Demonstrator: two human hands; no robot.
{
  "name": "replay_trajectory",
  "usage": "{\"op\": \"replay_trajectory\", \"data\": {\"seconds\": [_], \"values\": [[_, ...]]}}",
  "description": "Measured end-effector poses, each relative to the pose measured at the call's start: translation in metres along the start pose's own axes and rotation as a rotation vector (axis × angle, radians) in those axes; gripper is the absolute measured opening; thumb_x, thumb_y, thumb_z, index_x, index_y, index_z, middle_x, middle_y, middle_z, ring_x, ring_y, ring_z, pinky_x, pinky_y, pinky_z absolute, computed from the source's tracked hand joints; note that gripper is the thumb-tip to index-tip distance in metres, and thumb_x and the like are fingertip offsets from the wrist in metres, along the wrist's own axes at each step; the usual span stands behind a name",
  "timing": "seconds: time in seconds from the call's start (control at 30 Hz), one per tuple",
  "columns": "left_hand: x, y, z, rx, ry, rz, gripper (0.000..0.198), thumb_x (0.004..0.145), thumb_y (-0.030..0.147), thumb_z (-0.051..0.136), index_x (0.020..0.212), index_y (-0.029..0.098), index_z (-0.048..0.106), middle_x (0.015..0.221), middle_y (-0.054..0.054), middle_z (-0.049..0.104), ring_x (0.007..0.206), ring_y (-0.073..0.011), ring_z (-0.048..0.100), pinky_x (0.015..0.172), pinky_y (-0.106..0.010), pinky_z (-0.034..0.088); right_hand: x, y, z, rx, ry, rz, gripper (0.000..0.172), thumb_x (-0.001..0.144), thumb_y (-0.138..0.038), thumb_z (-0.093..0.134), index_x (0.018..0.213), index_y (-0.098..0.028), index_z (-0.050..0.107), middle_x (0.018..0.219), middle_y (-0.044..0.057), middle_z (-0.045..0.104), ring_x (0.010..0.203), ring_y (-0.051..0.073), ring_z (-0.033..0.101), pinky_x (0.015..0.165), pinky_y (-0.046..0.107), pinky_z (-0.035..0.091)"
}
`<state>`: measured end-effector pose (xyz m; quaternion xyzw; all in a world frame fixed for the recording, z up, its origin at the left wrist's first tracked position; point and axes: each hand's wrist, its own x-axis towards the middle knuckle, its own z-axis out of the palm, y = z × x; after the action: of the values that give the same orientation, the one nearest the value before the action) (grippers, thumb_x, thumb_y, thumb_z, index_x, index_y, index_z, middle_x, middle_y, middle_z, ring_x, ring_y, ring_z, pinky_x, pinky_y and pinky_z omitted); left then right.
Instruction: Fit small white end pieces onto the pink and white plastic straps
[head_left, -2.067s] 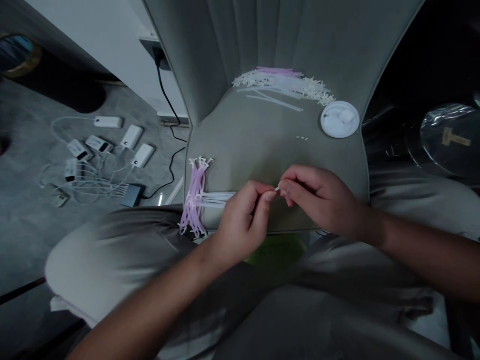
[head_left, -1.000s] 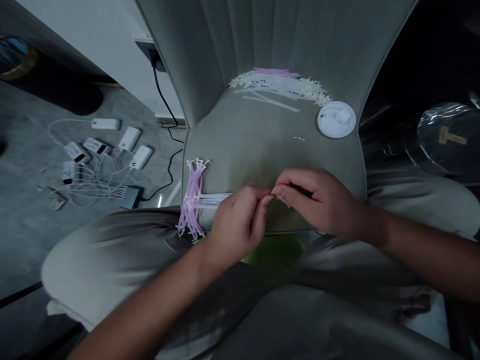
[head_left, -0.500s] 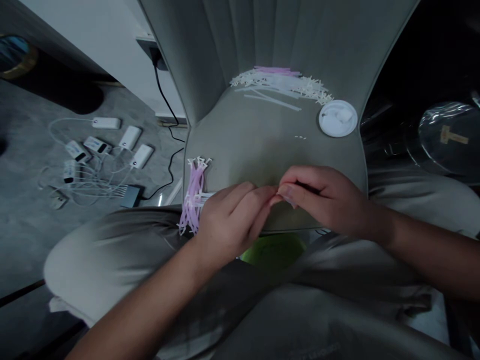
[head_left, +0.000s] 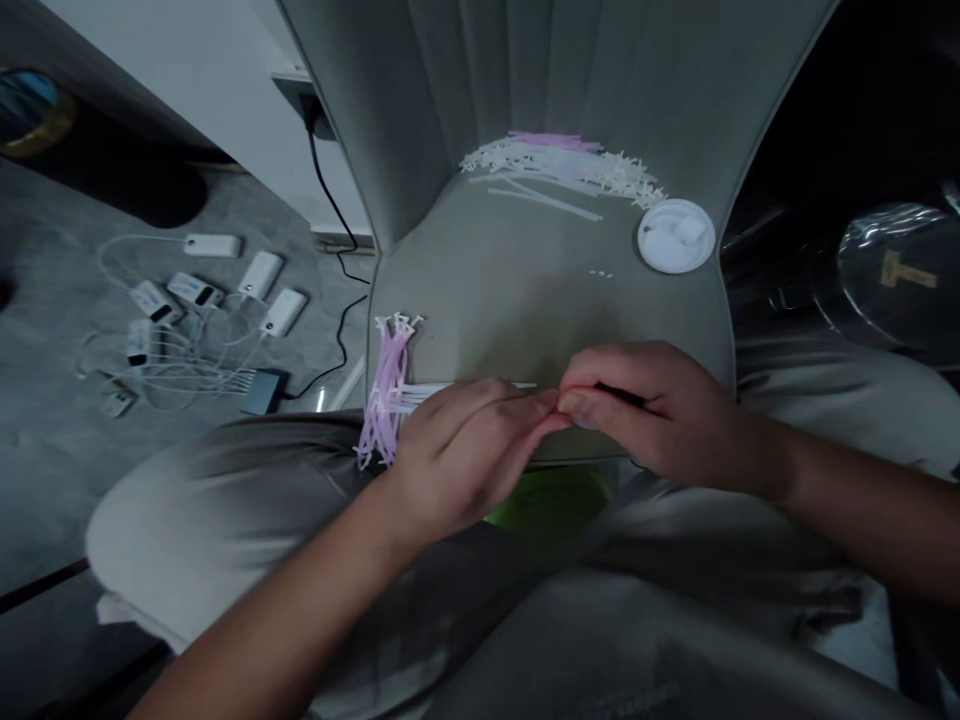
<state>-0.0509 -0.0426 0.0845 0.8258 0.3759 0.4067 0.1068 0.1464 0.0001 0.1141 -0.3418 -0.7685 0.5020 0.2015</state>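
Observation:
My left hand (head_left: pixel 472 440) and my right hand (head_left: pixel 649 410) meet at their fingertips above the front of the chair seat (head_left: pixel 495 290). Both are closed in a pinch; what lies between the fingers is too small or hidden to make out. Thin white sticks (head_left: pixel 418 394) run out from under my left hand toward a bundle of pink strips (head_left: pixel 390 370) with white ends at the seat's left edge. Farther back lies a curved pile of white strips with knobbly ends (head_left: pixel 551 163), some pink strips (head_left: pixel 555 141) on top.
A round white dish (head_left: pixel 676 237) with small pieces sits at the seat's right, and tiny white bits (head_left: pixel 601 274) lie near it. White chargers (head_left: pixel 285 312) and tangled cables cover the floor at left. A green basin (head_left: pixel 551 500) stands below the seat edge.
Both hands have shifted slightly toward me, fingertips still together. More of the white sticks shows beyond my left hand.

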Motion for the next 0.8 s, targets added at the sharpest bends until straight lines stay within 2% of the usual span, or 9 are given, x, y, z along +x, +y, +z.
{"op": "replay_trajectory", "data": {"seconds": [0.1,0.23,0.4,0.63,0.8], "values": [[0.0013,-0.0015,0.0,0.038,-0.031,0.019,0.012,0.082,0.014,0.07,0.091,0.016,0.062,0.076,-0.003,0.072,0.064,-0.0118,0.065,0.058,-0.024,0.053,0.0005,0.001,-0.0004,0.039,-0.023,0.077,0.025,0.096,-0.03,0.049,0.077,-0.017,0.059,0.066,-0.004,0.051,0.062,0.008,0.045,0.057,0.021,0.035],[0.0038,-0.0034,0.0002,0.087,-0.033,-0.054,0.015,0.084,0.02,0.068,0.098,0.019,0.064,0.079,-0.002,0.072,0.064,-0.0121,0.065,0.06,-0.025,0.052,0.0028,0.0019,0.0012,0.091,0.064,0.145,0.027,0.096,-0.033,0.048,0.076,-0.018,0.059,0.065,-0.003,0.05,0.061,0.008,0.045,0.057,0.022,0.035],[0.0071,-0.0025,0.0009,0.096,0.049,-0.105,0.025,0.082,0.016,0.07,0.106,0.018,0.063,0.078,-0.001,0.07,0.062,-0.0099,0.062,0.06,-0.023,0.05,0.0045,0.0014,0.002,0.093,0.155,0.144,0.031,0.096,-0.035,0.048,0.072,-0.017,0.056,0.066,-0.002,0.053,0.063,0.009,0.047,0.059,0.022,0.037],[0.0086,-0.0004,0.0036,0.04,0.071,-0.171,0.014,0.081,0.01,0.067,0.094,0.016,0.064,0.075,0.0,0.069,0.066,-0.0097,0.063,0.061,-0.022,0.049,0.0043,0.0017,0.0035,0.094,0.166,0.156,0.029,0.096,-0.033,0.049,0.073,-0.017,0.057,0.068,-0.001,0.056,0.066,0.009,0.051,0.062,0.022,0.04],[0.0085,-0.003,0.0057,-0.003,0.098,-0.134,0.016,0.08,0.009,0.067,0.093,0.016,0.064,0.072,0.0,0.067,0.063,-0.0098,0.061,0.058,-0.023,0.048,0.0041,0.0021,0.0046,0.09,0.166,0.154,0.028,0.095,-0.034,0.049,0.074,-0.017,0.058,0.067,-0.002,0.055,0.063,0.009,0.049,0.059,0.022,0.039]]}}
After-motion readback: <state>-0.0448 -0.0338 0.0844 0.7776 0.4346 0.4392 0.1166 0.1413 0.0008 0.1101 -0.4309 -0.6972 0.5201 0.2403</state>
